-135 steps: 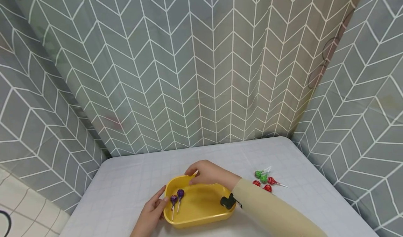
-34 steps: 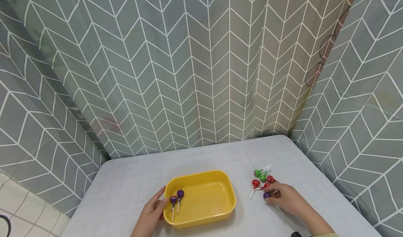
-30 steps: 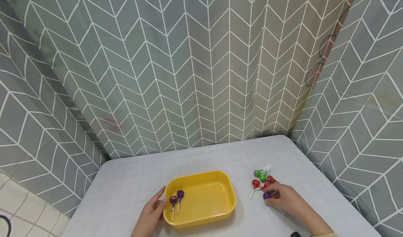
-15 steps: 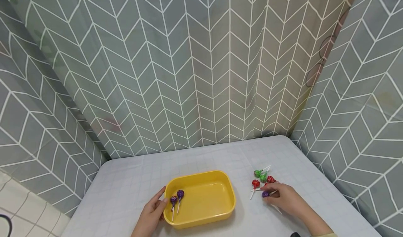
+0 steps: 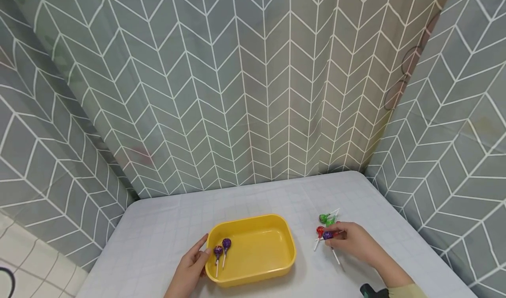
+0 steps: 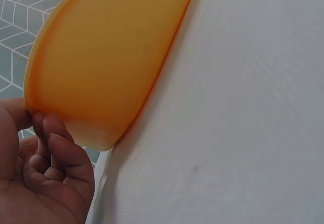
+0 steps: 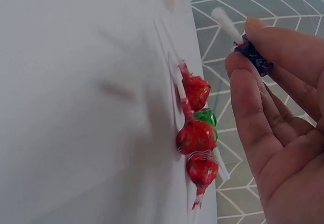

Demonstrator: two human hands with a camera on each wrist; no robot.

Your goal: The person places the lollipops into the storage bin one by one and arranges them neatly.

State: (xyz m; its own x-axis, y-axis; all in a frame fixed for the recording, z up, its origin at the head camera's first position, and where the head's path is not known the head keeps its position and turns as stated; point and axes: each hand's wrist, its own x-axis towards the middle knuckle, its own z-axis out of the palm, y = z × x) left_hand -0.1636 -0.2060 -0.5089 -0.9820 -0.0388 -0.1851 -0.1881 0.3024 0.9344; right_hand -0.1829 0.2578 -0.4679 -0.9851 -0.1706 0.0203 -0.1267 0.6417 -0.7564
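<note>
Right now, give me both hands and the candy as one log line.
left hand: grips yellow tray | right hand: pinches purple lollipop | in tray: two purple lollipops | on table: red lollipops, green lollipops

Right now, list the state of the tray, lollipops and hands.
Yellow tray: upright, holding two lollipops
Two purple lollipops in tray: wrapped, lying down
Held purple lollipop: wrapped, off the table
Three red lollipops: wrapped, on the table
Two green lollipops: wrapped, on the table
Left hand: gripping the tray's end
Right hand: pinching the held lollipop
</note>
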